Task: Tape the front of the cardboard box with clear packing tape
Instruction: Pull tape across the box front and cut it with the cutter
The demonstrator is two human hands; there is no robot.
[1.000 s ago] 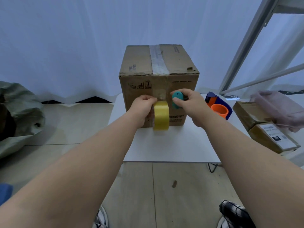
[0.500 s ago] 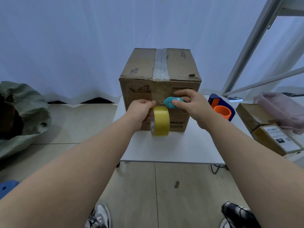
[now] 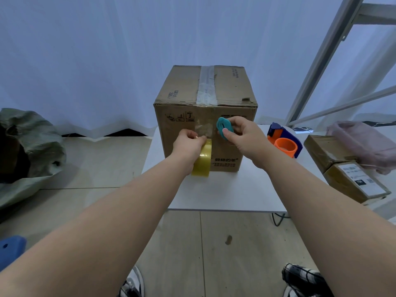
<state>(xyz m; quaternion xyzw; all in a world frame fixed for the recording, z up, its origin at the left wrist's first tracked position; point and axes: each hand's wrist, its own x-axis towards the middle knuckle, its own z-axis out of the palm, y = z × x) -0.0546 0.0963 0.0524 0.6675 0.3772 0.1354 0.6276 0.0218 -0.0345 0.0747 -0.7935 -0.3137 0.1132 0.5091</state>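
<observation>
A brown cardboard box (image 3: 231, 97) stands on a white table (image 3: 225, 189), with a strip of clear tape running over its top seam and down onto the front face. My left hand (image 3: 188, 144) grips a yellowish roll of clear packing tape (image 3: 202, 160) against the lower front of the box. My right hand (image 3: 242, 136) pinches a small teal cutter (image 3: 224, 126) beside the taped patch on the front face.
An orange and blue tape dispenser (image 3: 285, 142) lies on the table right of the box. Two brown parcels (image 3: 351, 172) and a pink bag (image 3: 368, 142) sit at the far right. A grey-green sack (image 3: 27, 151) lies on the floor at left. Metal frame bars (image 3: 321, 61) rise at right.
My right hand has turned the teal cutter from lying flat to a more upright angle against the box front. My left hand still holds the roll at the same spot.
</observation>
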